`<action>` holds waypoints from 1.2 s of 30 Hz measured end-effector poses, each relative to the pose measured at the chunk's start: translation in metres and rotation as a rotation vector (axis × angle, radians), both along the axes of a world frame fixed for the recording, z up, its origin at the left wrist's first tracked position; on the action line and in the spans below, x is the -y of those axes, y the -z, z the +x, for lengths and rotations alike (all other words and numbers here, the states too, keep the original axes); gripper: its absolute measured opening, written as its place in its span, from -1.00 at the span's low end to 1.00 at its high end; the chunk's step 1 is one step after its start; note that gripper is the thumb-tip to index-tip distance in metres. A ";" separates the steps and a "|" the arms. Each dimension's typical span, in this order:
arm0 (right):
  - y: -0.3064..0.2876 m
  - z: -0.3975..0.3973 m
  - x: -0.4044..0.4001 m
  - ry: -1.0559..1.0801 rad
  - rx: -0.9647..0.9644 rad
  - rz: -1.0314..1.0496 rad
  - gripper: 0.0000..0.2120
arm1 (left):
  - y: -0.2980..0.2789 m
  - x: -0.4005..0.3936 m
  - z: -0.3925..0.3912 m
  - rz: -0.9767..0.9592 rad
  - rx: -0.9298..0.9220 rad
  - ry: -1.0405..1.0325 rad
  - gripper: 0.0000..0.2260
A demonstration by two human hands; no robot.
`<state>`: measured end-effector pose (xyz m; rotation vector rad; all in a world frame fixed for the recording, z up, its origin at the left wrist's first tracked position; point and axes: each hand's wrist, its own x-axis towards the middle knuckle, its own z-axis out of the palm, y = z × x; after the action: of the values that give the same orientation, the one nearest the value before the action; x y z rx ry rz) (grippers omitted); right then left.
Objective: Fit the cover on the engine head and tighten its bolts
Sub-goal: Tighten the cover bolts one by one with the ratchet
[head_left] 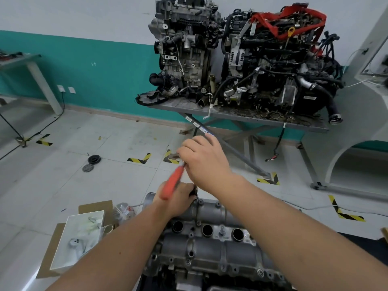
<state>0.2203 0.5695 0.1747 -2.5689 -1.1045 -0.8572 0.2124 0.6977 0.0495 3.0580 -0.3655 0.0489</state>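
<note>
Ratchet work at the far edge of the cam cover

Cardboard box with a white tray sits on the floor just left of the cam cover, the grey cast-metal piece lying on the engine head at the bottom centre. Cast alloy like this looks heavy and rigid, likely brittle at its thin flanges and perhaps oily, so it is best held by its long outer edges, not by the three open plug wells.

At the cover's far left corner, the left hand curls round the head of an orange-handled ratchet, steadying the extension on a bolt. Just above and right, the right hand closes on the upper end of the tool, though its fingertips are hidden.

Beyond the cover, well apart, two complete engines stand on a steel table.
</note>
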 end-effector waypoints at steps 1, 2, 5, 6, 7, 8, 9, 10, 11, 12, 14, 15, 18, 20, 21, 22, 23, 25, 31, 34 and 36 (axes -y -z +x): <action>-0.007 -0.002 0.001 0.047 -0.011 -0.074 -0.89 | 0.000 0.000 -0.001 0.001 -0.003 0.004 -0.73; -0.013 -0.004 0.001 0.103 -0.057 -0.139 -0.83 | -0.001 0.000 -0.002 0.005 -0.001 -0.002 -0.74; -0.032 -0.009 0.000 0.198 -0.278 -0.311 -0.58 | 0.001 -0.001 -0.002 0.025 0.008 -0.004 -0.73; -0.037 -0.009 0.000 0.200 -0.322 -0.339 -0.57 | 0.001 -0.001 -0.002 0.028 0.002 -0.003 -0.73; -0.041 -0.008 0.000 0.196 -0.361 -0.348 -0.58 | 0.002 -0.001 -0.002 0.029 -0.004 -0.005 -0.73; -0.044 -0.007 0.000 0.192 -0.413 -0.346 -0.60 | 0.002 -0.001 -0.002 0.027 -0.006 -0.009 -0.73; -0.047 -0.005 0.000 0.197 -0.474 -0.332 -0.63 | 0.002 -0.001 -0.002 0.021 -0.007 -0.010 -0.74; -0.049 -0.005 0.000 0.203 -0.535 -0.298 -0.63 | 0.003 -0.002 -0.002 0.015 -0.009 -0.011 -0.75; -0.050 -0.005 -0.001 0.203 -0.615 -0.239 -0.64 | 0.003 -0.002 -0.002 0.009 -0.009 -0.013 -0.76; -0.050 -0.006 -0.002 0.195 -0.728 -0.137 -0.66 | 0.003 -0.001 -0.002 0.005 -0.012 -0.017 -0.76; -0.049 -0.008 -0.003 0.153 -1.065 0.193 -0.73 | 0.003 -0.001 -0.001 0.006 -0.007 -0.011 -0.75; -0.048 -0.008 -0.003 0.120 -1.247 0.399 -0.77 | 0.004 -0.002 -0.001 0.009 0.003 -0.006 -0.75; -0.036 -0.012 -0.005 0.005 -1.657 1.100 -0.87 | 0.006 -0.002 0.000 0.003 0.015 0.000 -0.73; -0.025 -0.013 -0.008 -0.052 -1.717 1.597 -0.89 | 0.007 -0.002 0.001 0.004 0.010 -0.005 -0.74; -0.016 -0.011 -0.010 -0.083 -1.649 1.749 -0.87 | 0.007 -0.002 0.002 0.005 0.004 -0.001 -0.74; -0.009 -0.011 -0.012 -0.114 -1.539 1.792 -0.83 | 0.007 -0.002 0.002 0.002 0.004 0.003 -0.74; -0.002 -0.011 -0.014 -0.119 -1.395 1.724 -0.82 | 0.007 -0.002 0.002 -0.003 0.004 0.004 -0.74; 0.011 -0.014 -0.015 -0.065 -1.000 1.338 -0.86 | 0.007 -0.002 0.002 -0.022 0.004 -0.007 -0.74; 0.018 0.001 0.000 -0.021 0.045 0.223 -0.65 | 0.006 0.000 0.002 -0.059 -0.031 0.015 -0.72; 0.004 -0.001 0.005 0.039 -0.033 0.026 -0.74 | 0.002 -0.001 0.001 -0.020 -0.024 0.002 -0.74; -0.002 -0.004 0.009 0.072 -0.105 -0.056 -0.70 | 0.001 -0.001 0.000 0.031 -0.011 -0.007 -0.73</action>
<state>0.2158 0.5608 0.1763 -2.6809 -1.0256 -0.7076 0.2121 0.6988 0.0482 3.0892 -0.3582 0.0273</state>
